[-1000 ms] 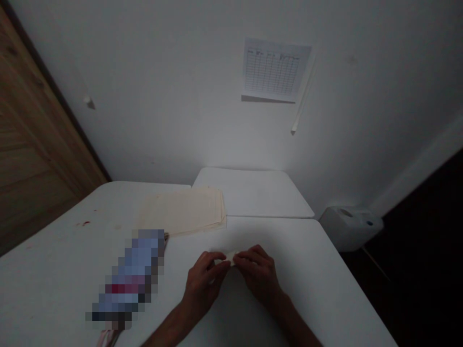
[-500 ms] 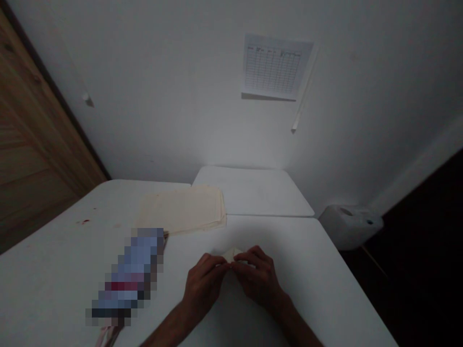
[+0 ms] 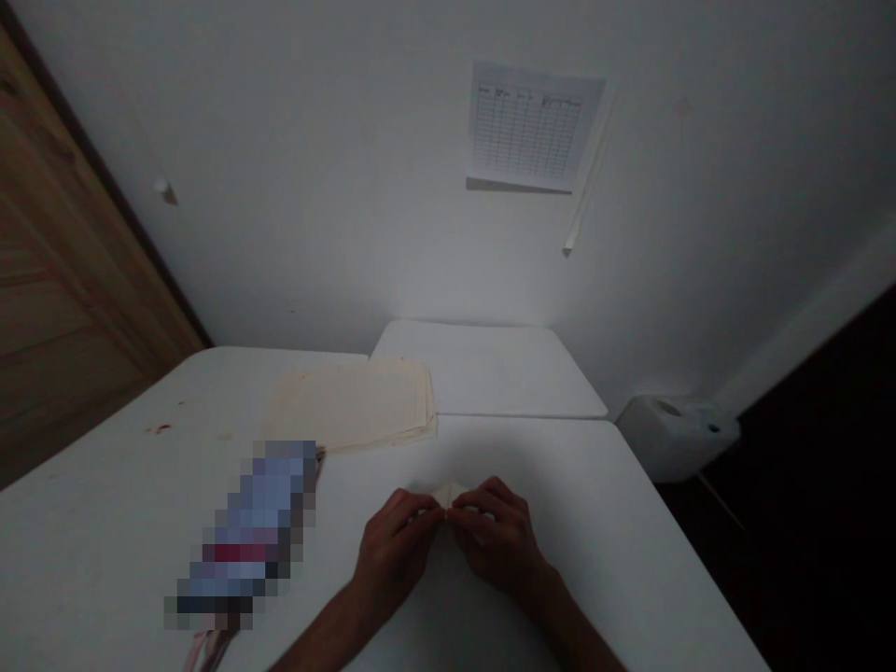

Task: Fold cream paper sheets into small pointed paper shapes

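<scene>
A small piece of folded off-white paper (image 3: 449, 491) is held between my two hands, just above the white table (image 3: 588, 541). My left hand (image 3: 398, 534) pinches its left side, thumb and fingertips pressed together. On the opposite side my right hand (image 3: 496, 527) grips it the same way, and the thumbs nearly meet at the near edge. Most of the paper is hidden behind my fingers. Beyond and to the left lies a stack of cream paper sheets (image 3: 350, 403).
Left of my hands lies a blurred-out bluish object (image 3: 259, 523) with a pinkish strap. A white panel (image 3: 490, 369) stands against the wall at the back. A printed sheet (image 3: 532, 131) hangs on the wall. Right of the table is a white plastic container (image 3: 676, 443).
My fingers have shifted very slightly on the folded paper, and its visible top looks a little flatter. The view has moved a touch; the rest looks the same.
</scene>
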Motion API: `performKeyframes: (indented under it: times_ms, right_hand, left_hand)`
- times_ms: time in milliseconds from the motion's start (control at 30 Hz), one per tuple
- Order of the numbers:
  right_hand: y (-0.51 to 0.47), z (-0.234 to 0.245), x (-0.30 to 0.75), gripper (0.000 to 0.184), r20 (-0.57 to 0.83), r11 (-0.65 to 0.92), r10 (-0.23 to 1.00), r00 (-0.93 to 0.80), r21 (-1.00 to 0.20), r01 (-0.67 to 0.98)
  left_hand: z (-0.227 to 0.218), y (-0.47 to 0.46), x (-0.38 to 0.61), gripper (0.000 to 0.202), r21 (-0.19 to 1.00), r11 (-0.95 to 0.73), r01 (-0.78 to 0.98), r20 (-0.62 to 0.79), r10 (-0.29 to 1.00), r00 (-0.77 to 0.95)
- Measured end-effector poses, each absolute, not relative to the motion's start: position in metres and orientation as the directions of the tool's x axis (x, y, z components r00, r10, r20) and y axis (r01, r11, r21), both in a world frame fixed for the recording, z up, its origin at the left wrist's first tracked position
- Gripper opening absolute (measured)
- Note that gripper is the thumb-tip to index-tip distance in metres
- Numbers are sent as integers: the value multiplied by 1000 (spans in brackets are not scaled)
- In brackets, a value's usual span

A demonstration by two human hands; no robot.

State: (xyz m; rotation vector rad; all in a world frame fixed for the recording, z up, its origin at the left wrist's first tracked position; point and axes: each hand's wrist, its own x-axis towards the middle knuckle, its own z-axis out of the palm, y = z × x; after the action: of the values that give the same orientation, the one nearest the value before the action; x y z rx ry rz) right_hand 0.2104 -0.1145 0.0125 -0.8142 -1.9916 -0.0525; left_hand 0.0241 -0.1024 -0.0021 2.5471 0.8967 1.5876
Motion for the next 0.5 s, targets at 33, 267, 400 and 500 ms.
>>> performKeyframes:
  times_ms: [33, 267, 400, 500]
  right_hand:
    - [-114, 11, 210, 20, 789, 777, 523, -322, -287, 560]
    - [-115, 11, 206, 17, 794, 761, 531, -296, -293, 579]
    - [-116, 14, 206, 15, 801, 751, 524, -289, -274, 601]
    - [-116, 15, 207, 13, 806, 749, 517, -289, -264, 607]
  left_hand:
    - [-2, -103, 24, 18, 295, -837, 460, 820, 469, 327]
    - [-6, -104, 23, 20, 284, -854, 435, 813, 456, 363]
    - [-4, -104, 23, 21, 280, -856, 435, 813, 453, 366]
    - [-1, -105, 23, 19, 274, -858, 435, 816, 447, 367]
